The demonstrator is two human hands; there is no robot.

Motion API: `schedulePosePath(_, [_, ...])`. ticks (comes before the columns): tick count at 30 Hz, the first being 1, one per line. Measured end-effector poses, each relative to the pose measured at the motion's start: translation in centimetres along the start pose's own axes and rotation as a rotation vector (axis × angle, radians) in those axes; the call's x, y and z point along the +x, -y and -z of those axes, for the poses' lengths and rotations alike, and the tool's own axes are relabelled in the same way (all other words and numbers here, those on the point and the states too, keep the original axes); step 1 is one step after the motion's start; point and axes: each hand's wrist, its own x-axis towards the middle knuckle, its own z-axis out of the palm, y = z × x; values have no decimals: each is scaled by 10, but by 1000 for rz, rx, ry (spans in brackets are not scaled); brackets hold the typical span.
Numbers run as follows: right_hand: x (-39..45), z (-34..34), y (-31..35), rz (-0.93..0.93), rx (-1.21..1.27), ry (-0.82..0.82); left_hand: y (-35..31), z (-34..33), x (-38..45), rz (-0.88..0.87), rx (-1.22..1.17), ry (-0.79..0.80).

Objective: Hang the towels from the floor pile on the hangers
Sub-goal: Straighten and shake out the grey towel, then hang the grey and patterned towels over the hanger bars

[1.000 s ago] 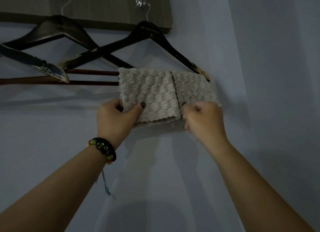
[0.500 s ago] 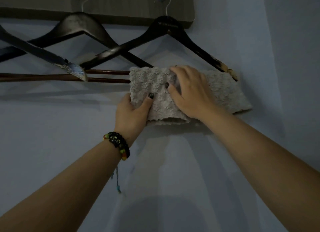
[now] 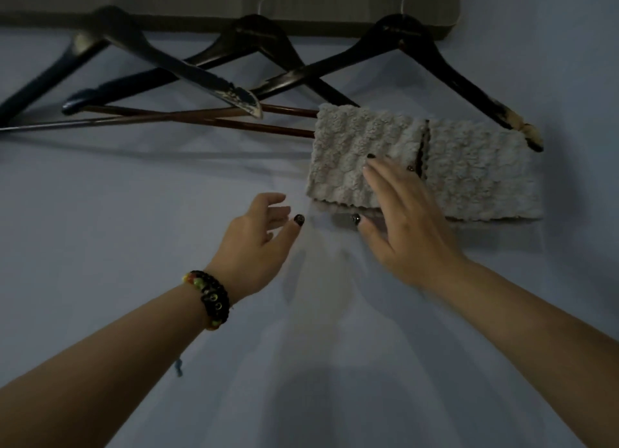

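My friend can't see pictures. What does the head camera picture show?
Two fuzzy grey towels hang over the bar of a dark wooden hanger on a wall rack. The open right hand reaches over them; the open left hand hovers nearby.

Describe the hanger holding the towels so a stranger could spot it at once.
Find the dark board high on the wall. Three dark hangers hang below it; take the rightmost hanger. Only its bar carries two pale towels, and its right tip is chipped pale.
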Motion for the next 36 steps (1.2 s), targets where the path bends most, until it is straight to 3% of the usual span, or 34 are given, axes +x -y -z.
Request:
schedulePosePath(9, [-46, 25, 91, 4, 68, 237, -3, 75, -99, 29, 334, 222])
schedulePosePath(18, [-114, 69, 206, -1, 182, 558, -10, 135, -226, 115, 473, 449])
schedulePosePath(27, [-176, 90, 265, 31, 222, 739, -15, 160, -329, 144, 675, 573])
schedulePosePath(36, [-221, 105, 301, 37, 415, 891, -28, 163, -414, 290, 791, 658])
